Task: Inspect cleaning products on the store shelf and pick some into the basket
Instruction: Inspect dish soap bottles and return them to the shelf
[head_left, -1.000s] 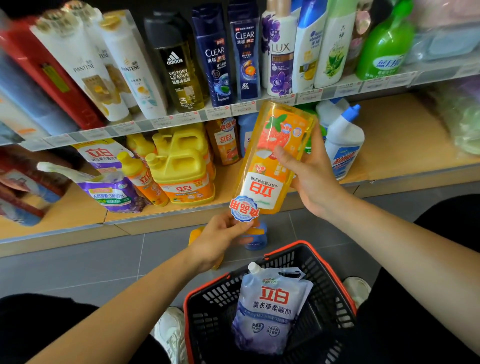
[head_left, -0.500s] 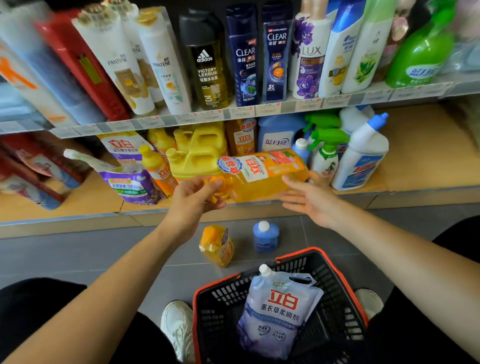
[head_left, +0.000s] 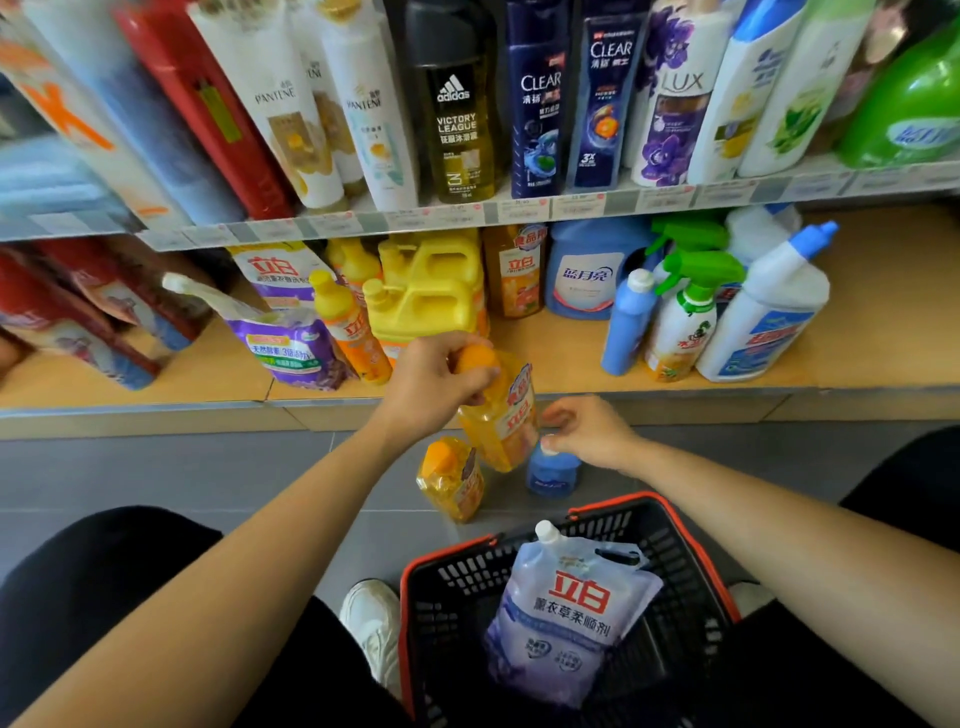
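Nearest us, the basket (head_left: 613, 505) holds one lavender softener pouch (head_left: 571, 613), its spout toward the shelf. Just beyond, on the floor, our right grip (head_left: 587, 431) rests its fingertips on the white cap of a small blue bottle (head_left: 553, 475); we cannot tell whether it pinches. Our left grip (head_left: 447, 384) is closed round the cap of the orange detergent bottle (head_left: 498, 426), upright, probably for a clean carry. A second orange bottle (head_left: 452, 478) stands beside it. The shelf (head_left: 571, 358) behind carries more.

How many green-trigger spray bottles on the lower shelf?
2: one white-bodied green-trigger spray bottle beside the slim blue bottle; a second trigger shows behind it. Others may be hidden.
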